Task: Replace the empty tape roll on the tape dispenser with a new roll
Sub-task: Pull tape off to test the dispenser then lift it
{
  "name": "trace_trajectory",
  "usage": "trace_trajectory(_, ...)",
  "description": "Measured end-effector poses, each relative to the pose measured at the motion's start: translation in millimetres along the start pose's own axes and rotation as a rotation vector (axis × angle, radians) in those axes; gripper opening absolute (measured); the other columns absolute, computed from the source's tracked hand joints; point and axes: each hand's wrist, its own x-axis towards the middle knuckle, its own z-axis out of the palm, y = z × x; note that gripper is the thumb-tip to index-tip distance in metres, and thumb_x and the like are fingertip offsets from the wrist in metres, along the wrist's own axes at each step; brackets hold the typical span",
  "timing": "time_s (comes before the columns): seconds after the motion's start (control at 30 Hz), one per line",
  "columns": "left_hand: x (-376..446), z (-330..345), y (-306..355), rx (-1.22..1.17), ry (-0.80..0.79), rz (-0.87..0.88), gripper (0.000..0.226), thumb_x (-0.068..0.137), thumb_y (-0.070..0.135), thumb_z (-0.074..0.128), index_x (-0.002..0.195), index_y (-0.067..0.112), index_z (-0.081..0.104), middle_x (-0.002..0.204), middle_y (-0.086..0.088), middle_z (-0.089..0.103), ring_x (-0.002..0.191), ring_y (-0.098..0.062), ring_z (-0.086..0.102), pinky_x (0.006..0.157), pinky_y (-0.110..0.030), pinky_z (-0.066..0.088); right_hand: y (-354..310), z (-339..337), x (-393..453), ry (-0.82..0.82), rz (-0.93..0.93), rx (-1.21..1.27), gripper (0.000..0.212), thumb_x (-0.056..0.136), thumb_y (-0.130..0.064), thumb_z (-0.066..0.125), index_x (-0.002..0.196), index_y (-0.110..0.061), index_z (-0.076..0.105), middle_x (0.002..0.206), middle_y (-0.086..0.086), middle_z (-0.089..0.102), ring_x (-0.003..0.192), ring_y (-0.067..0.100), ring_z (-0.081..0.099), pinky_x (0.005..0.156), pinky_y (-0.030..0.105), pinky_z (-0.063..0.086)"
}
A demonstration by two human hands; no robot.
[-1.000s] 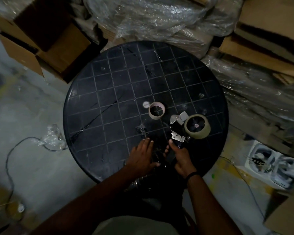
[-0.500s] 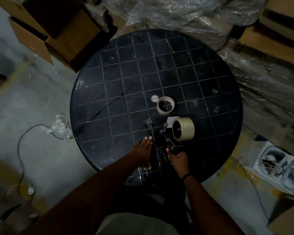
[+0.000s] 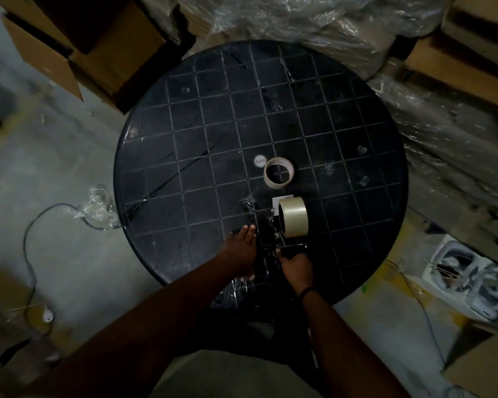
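A full cream tape roll (image 3: 293, 216) stands on edge on the dark tape dispenser (image 3: 276, 234), near the front of the round black table (image 3: 184, 156). My right hand (image 3: 295, 264) is shut on the dispenser's handle. My left hand (image 3: 242, 248) lies flat, fingers together, pressing on the table just left of the dispenser; it holds nothing that I can make out. An empty cardboard tape core (image 3: 279, 171) lies flat behind the dispenser, with a small white disc (image 3: 260, 161) beside it.
Crumpled plastic wrap (image 3: 285, 21) and cardboard boxes (image 3: 118, 50) crowd the far side and right of the table. A cable (image 3: 29, 234) and plastic scrap (image 3: 98, 205) lie on the concrete floor at left. White fan-like units (image 3: 472, 277) sit on the floor at right.
The dispenser with the full roll has been turned from lying on its side to standing on edge. My right hand has shifted its grip to the handle. The camera view has moved.
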Motion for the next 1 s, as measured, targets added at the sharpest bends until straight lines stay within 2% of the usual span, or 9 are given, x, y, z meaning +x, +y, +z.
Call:
trace_trajectory(0.07,4,-5,6,-0.047,0.044,-0.043,0.117,0.083,0.050,0.075,0.159,0.001,0.001,0.169,-0.019,-0.006,0.155,-0.036,0.008,0.121,-0.052,0.026,-2,-2,0,-0.020,0.019,-0.005,0.049,0.086,-0.045,0.075,0.090,0.004,0.075,0.096,0.024,0.074,0.094,0.039,0.071,0.069,0.031,0.046)
trace_trajectory(0.13,9,-8,8,-0.068,0.074,-0.068,0.132,0.074,0.050,0.083,0.160,0.004,-0.006,0.169,-0.014,-0.013,0.154,-0.036,0.007,0.117,-0.051,0.031,-3,-3,3,-0.041,0.051,-0.019,0.049,0.084,-0.045,0.075,0.100,0.001,0.076,0.103,0.022,0.074,0.100,0.038,0.070,0.076,0.033,0.051)
trace_trajectory(0.27,26,-21,4,0.032,0.091,-0.054,0.129,0.074,0.050,0.082,0.161,0.011,-0.004,0.170,-0.006,-0.014,0.153,-0.033,0.009,0.108,-0.048,0.037,2,-1,14,-0.061,0.082,-0.031,0.044,0.078,-0.047,0.074,0.091,-0.005,0.077,0.095,0.015,0.076,0.098,0.037,0.071,0.080,0.040,0.056)
trace_trajectory(0.43,44,-18,6,0.172,0.077,-0.094,0.127,0.073,0.059,0.080,0.161,0.010,0.002,0.170,-0.008,-0.008,0.147,-0.036,0.017,0.101,-0.048,0.040,-6,-6,6,-0.071,0.050,-0.070,0.035,0.090,-0.024,0.066,0.100,0.009,0.073,0.106,0.027,0.072,0.103,0.039,0.069,0.081,0.037,0.052)
trace_trajectory(0.53,43,-12,18,0.168,0.079,-0.150,0.121,0.083,0.066,0.066,0.159,0.011,-0.011,0.168,-0.010,-0.020,0.154,-0.040,-0.007,0.111,-0.066,0.026,-8,-8,4,-0.081,0.036,-0.105,0.034,0.092,-0.019,0.064,0.102,0.012,0.071,0.109,0.029,0.071,0.106,0.040,0.067,0.084,0.038,0.050)
trace_trajectory(0.63,42,-8,24,0.117,0.082,-0.220,0.125,0.084,0.072,0.060,0.151,0.013,-0.028,0.163,-0.011,-0.034,0.149,-0.040,-0.030,0.110,-0.079,0.012,-10,-12,1,-0.087,0.045,-0.147,0.032,0.092,-0.019,0.061,0.105,0.009,0.071,0.115,0.027,0.069,0.109,0.040,0.065,0.085,0.036,0.049)
trace_trajectory(0.77,37,-6,20,0.068,0.010,-0.239,0.162,0.050,0.081,0.077,0.151,0.017,-0.032,0.157,-0.014,-0.044,0.145,-0.043,-0.037,0.099,-0.088,-0.004,-11,-13,-5,-0.036,0.066,-0.316,0.039,0.091,-0.035,0.057,0.108,-0.004,0.073,0.119,0.020,0.070,0.114,0.036,0.064,0.095,0.035,0.045)
trace_trajectory(0.9,42,-4,17,0.040,-0.043,-0.205,0.153,0.051,0.079,0.079,0.158,0.031,-0.018,0.158,-0.012,-0.043,0.140,-0.045,-0.043,0.099,-0.090,0.004,-10,-8,-16,0.087,-0.051,-0.449,0.033,0.087,-0.032,0.058,0.103,-0.009,0.075,0.119,0.012,0.067,0.120,0.030,0.058,0.106,0.042,0.031)
trace_trajectory(1.0,45,-1,16,-0.004,-0.065,-0.182,0.151,0.052,0.075,0.082,0.154,0.034,-0.022,0.156,-0.013,-0.044,0.141,-0.046,-0.041,0.098,-0.090,0.007,-7,-8,-18,0.111,-0.103,-0.513,0.042,0.085,-0.033,0.059,0.117,-0.009,0.069,0.134,0.008,0.050,0.127,0.029,0.044,0.107,0.046,0.031)
